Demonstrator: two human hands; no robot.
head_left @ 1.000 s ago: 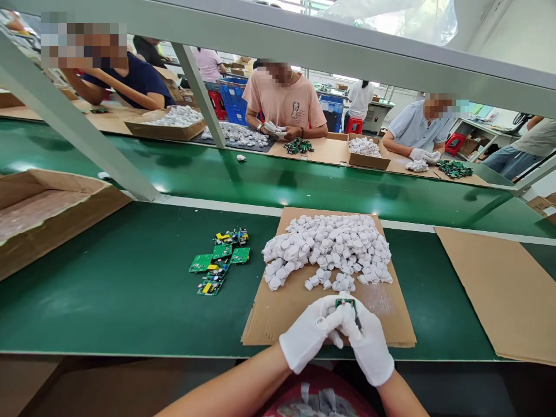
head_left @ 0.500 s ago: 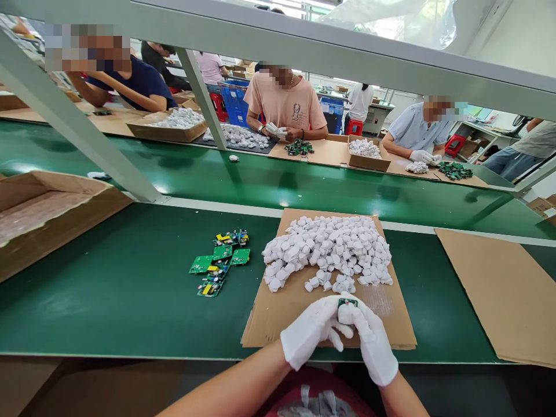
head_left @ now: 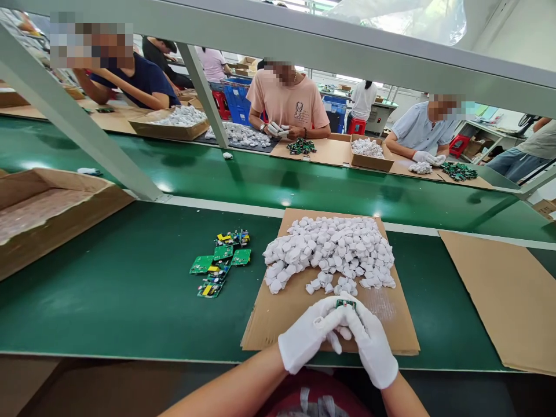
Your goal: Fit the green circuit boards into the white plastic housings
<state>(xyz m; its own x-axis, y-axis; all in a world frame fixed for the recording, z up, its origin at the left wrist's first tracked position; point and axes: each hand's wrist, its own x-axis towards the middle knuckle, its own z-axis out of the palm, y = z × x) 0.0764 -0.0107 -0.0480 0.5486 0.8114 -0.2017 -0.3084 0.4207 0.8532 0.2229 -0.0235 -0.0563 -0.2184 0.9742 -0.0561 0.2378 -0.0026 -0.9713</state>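
While the left hand [head_left: 306, 333] and right hand [head_left: 372, 341], both gloved, grasp one green circuit board [head_left: 346, 303] between them (mostly hidden), it sits just nearside of the white pile [head_left: 332, 246] | cardboard sheet [head_left: 295, 304]: beneath pile | loose circuit boards [head_left: 223, 252]: left of pile | cardboard tray [head_left: 65, 223]: farther left

Board view mostly blocked
Your hands [head_left: 307, 331] hide most of the green board [head_left: 346, 303]; left edge crops the cardboard tray [head_left: 65, 231].

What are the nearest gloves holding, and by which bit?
Left hand and right hand hold a board; fingers cover its near part, hiding the exact grip.
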